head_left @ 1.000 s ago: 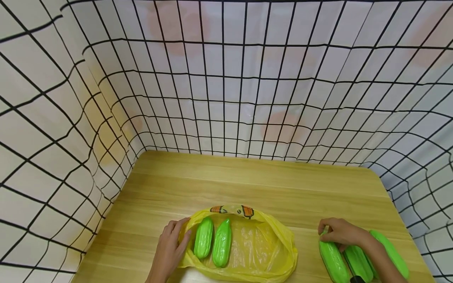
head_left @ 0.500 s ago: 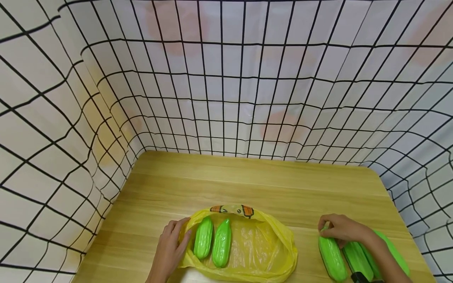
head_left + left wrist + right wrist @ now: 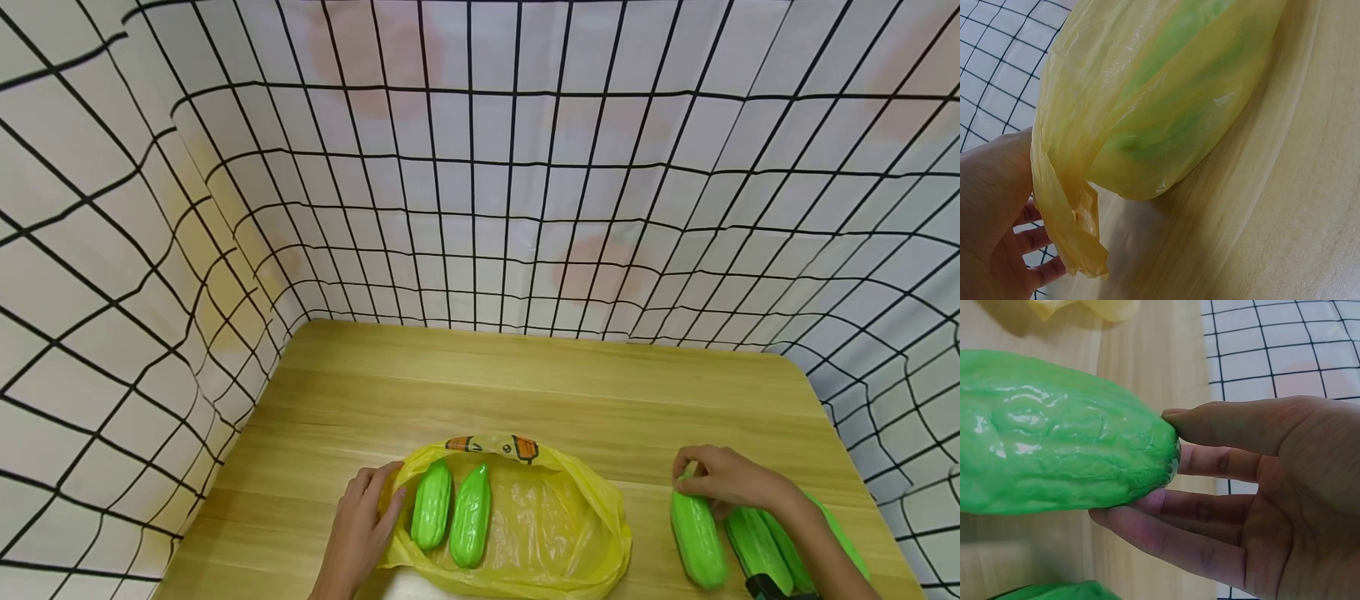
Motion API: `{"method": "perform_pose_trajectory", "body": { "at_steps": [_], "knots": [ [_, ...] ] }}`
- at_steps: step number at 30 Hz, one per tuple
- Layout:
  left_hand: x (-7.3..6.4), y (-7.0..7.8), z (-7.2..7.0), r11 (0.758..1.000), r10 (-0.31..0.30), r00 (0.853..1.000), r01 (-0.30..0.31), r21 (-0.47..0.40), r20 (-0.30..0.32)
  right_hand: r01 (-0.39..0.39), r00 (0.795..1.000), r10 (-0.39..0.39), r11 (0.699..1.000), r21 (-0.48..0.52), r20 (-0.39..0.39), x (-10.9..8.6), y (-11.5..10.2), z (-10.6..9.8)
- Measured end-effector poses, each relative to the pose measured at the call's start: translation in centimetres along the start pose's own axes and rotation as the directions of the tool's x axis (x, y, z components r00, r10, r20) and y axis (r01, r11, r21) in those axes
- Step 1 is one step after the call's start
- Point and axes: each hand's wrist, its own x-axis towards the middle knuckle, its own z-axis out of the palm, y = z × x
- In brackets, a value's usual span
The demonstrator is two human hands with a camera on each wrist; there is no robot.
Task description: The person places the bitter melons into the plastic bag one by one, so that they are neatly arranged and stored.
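My left hand [image 3: 362, 521] holds the left rim of a yellow plastic bag [image 3: 536, 521], thumb inside the opening and fingers outside. The bag's mouth gapes upward, with two glossy green gourds [image 3: 470, 518] side by side in its left part. In the left wrist view their green shows through the thin plastic [image 3: 1166, 150]. Over on the right, my right hand [image 3: 723, 478] grips another ridged green gourd [image 3: 697, 540] by its far end. The right wrist view shows the thumb on one side of that gourd's end [image 3: 1060, 437] and fingers on the other.
Beside the held gourd, more green gourds [image 3: 759, 546] lie close together, partly hidden under my right forearm. The wooden table [image 3: 525, 379] is bordered at the back and sides by a white sheet with black grid lines [image 3: 495, 192].
My right hand has shifted slightly up and left in the head view, and the gripped gourd has come with it, away from the neighbouring gourds. My left hand and the bag stay put.
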Motion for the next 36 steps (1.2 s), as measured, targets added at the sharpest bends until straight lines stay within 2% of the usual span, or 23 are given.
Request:
{"method": "perform_pose_trajectory", "body": {
  "at_steps": [6, 20, 36],
  "knots": [
    [0.0, 0.0, 0.0, 1.0, 0.002, 1.0, -0.002, -0.003, -0.003, -0.012, 1.0, 0.012, 1.0, 0.013, -0.017, 0.0, -0.9, 0.0],
    [0.0, 0.0, -0.1, 1.0, -0.016, 1.0, 0.016, -0.014, 0.004, 0.046, 0.998, -0.045, 0.999, 0.012, -0.047, 0.3, -3.3, 0.7],
    [0.1, 0.1, -0.1, 1.0, -0.025, 0.999, 0.025, -0.013, 0.021, 0.027, 0.998, -0.024, 0.999, 0.044, -0.065, 0.9, -6.4, 1.4]
  ]
}}
